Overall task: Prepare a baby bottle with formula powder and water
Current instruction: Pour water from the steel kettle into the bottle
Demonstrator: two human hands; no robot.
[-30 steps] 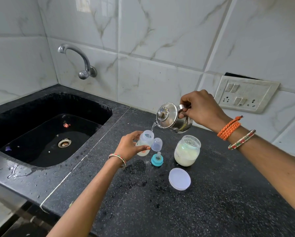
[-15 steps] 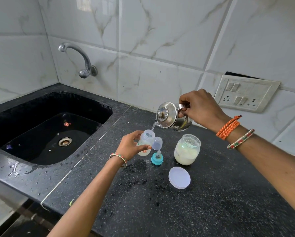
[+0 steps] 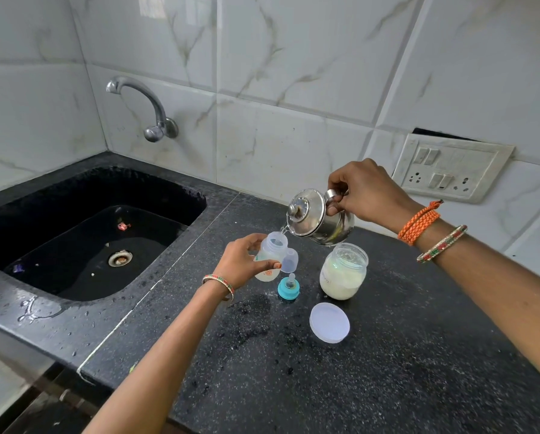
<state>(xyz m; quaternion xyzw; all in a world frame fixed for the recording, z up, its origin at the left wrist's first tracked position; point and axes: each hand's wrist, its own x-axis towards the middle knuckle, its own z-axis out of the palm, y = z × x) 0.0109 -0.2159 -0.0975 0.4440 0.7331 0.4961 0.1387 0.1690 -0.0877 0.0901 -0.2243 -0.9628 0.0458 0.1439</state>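
My left hand (image 3: 242, 260) grips a small translucent baby bottle (image 3: 272, 258) that stands open on the black counter (image 3: 387, 371). My right hand (image 3: 364, 191) holds a small steel kettle (image 3: 317, 217) by its handle, tilted left so its spout is over the bottle's mouth and a thin stream of water runs in. Just right of the bottle stands its clear cap (image 3: 290, 260). In front of that sits the teal nipple ring (image 3: 289, 288). An open glass jar of white formula powder (image 3: 343, 270) stands under the kettle, with its white lid (image 3: 329, 322) lying flat nearer me.
A black sink (image 3: 84, 239) with a drain lies to the left, under a wall tap (image 3: 143, 108). A switch and socket plate (image 3: 447, 167) is on the tiled wall at the right. The counter near the sink is wet.
The kettle and bottle stay in about the same place with water still running in. The view has shifted only slightly.
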